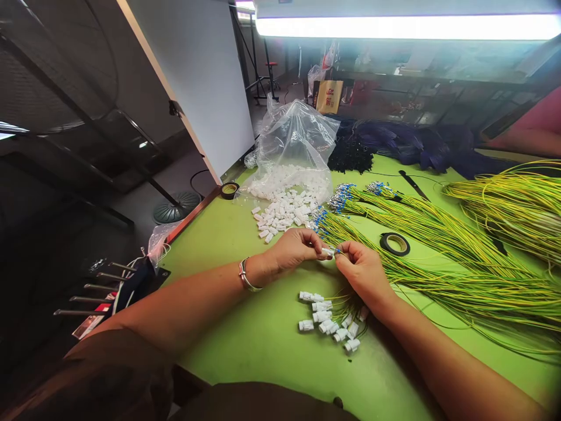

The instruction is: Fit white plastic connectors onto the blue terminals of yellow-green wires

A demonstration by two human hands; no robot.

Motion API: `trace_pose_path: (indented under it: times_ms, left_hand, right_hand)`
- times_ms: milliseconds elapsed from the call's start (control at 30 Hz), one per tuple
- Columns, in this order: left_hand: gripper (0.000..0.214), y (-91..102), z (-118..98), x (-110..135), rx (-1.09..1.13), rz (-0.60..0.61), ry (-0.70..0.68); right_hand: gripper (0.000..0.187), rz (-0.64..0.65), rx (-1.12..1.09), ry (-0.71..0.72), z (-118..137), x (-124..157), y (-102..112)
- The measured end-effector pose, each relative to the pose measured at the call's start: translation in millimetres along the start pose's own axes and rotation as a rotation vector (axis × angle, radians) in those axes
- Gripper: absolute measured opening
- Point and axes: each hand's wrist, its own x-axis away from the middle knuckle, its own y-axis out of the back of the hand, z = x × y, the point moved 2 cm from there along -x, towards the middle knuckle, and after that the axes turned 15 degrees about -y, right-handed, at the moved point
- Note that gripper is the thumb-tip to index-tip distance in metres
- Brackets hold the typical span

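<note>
Between the fingers of my left hand (294, 250) is a small white plastic connector housing (326, 252). My right hand (363, 270) pinches a yellow-green wire by its blue-sleeved terminal (337, 251), held right at the housing's end. Whether the terminal sits inside the housing I cannot tell. Below my hands lie several white housings with wires attached (323, 316). Beyond my left hand loose white housings (287, 211) spill from a clear plastic bag (295, 131). Bundled yellow-green wires (438, 275) with blue-sleeved metal ends stretch away to the right.
A roll of black tape (395, 244) rests among the wires, and another tape roll (229, 190) is near the table's left edge. Dark wire bundles (407, 140) lie along the back. A lamp (407, 27) hangs overhead. Another person's arm (526, 131) shows at far right.
</note>
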Motion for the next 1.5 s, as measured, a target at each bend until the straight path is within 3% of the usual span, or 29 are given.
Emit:
trace_pose_path:
  times_ms: [133, 233, 300, 433, 500, 567, 667, 700, 733, 800, 933, 1067, 1200, 1300, 1367, 1500]
  left_hand:
    - [0.027, 2.0, 0, -3, -0.024, -0.002, 0.003]
    - [0.017, 1.4, -1, -2, -0.158, 0.119, -0.012]
    - [0.008, -4.4, -3, 3, -0.342, 0.341, -0.048]
    - [0.023, -21.4, -12, 21, -0.517, 0.906, -0.114]
    - [0.021, -20.8, -21, 22, -0.594, 1.002, -0.138]
    - [0.021, -8.4, -32, 11, -0.869, 0.828, -0.212]
    - [0.023, 23.0, -51, -10, -1.399, 0.284, -0.312]
    - [0.024, 31.1, -54, -15, -1.500, 0.220, -0.300]
    - [0.024, 37.2, -54, -18, -1.573, 0.213, -0.274]
    - [0.025, 41.9, -51, -21, -1.674, 0.309, -0.239]
    - [0.026, 34.7, -44, -17, -1.791, 0.482, -0.205]
    - [0.025, 31.4, -45, -16, -1.784, 0.505, -0.199]
    - [0.021, 31.3, -53, -18, -1.665, 0.371, -0.291]
    - [0.014, 26.0, -58, -17, -1.360, 0.194, -0.353]
    - [0.012, 21.8, -54, -15, -1.013, 0.109, -0.273]
    - [0.023, 14.0, -31, -10, -0.273, 0.043, 0.050]
  right_hand:
    - [0.011, -0.009, -0.030, -0.015, 1, -1, -1]
    - [0.014, 0.057, -0.135, -0.062, 1, -3, 2]
    - [0.017, 0.055, -0.240, -0.089, -1, -4, 6]
    - [0.024, 0.070, -0.331, -0.117, -6, -7, 10]
    - [0.023, 0.117, -0.293, -0.107, -7, -7, 9]
    - [0.022, 0.139, -0.268, -0.090, -6, -5, 9]
    - [0.020, 0.144, -0.254, -0.080, -6, -4, 8]
    - [0.021, 0.143, -0.240, -0.083, -6, -5, 8]
    - [0.021, 0.141, -0.220, -0.089, -6, -5, 7]
    - [0.022, 0.133, -0.178, -0.093, -6, -6, 5]
    - [0.022, 0.100, -0.096, -0.052, -6, -6, 3]
    - [0.022, 0.087, -0.039, 0.001, -4, -4, 3]
    - [0.020, 0.060, -0.019, 0.028, -3, -3, 4]
    - [0.019, 0.031, -0.039, 0.035, -3, -2, 6]
    - [0.018, 0.015, -0.059, 0.041, -3, -1, 7]
    - [0.017, -0.017, -0.078, 0.059, -2, 2, 9]
